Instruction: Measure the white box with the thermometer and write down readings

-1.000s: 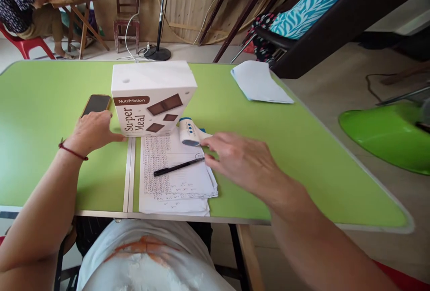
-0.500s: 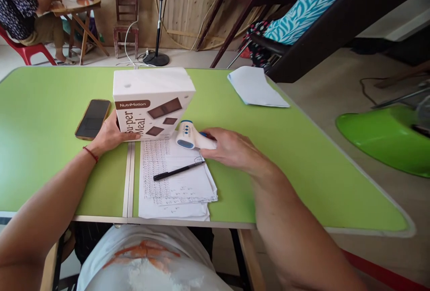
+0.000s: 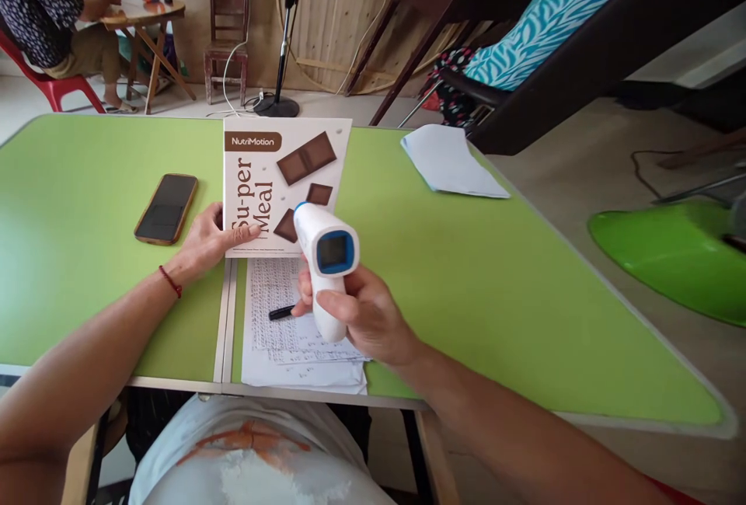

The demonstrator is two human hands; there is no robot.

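My left hand (image 3: 218,239) grips the lower left edge of a white NutriMotion Su-per Meal box (image 3: 303,136), thumb across its printed front. The box faces me, upright at the far side of the papers. In my right hand (image 3: 370,311) is a white and blue infrared thermometer (image 3: 329,256), held by its handle. Its dark screen is turned toward me and its nose points at the box's front. Below it lie handwritten papers (image 3: 271,361) with a black pen (image 3: 280,313) on top, partly hidden by my right hand.
A smartphone (image 3: 166,208) lies on the green table (image 3: 75,256) left of the box. Folded white sheets (image 3: 451,159) rest at the far right. Beyond the table are a microphone stand (image 3: 280,101), a wooden chair (image 3: 228,31), a seated person (image 3: 43,8) and another in blue patterned clothing (image 3: 524,47).
The thermometer has been lifted off the papers and turned from lying sideways to pointing away at the box. The box has tipped so its front faces me fully.
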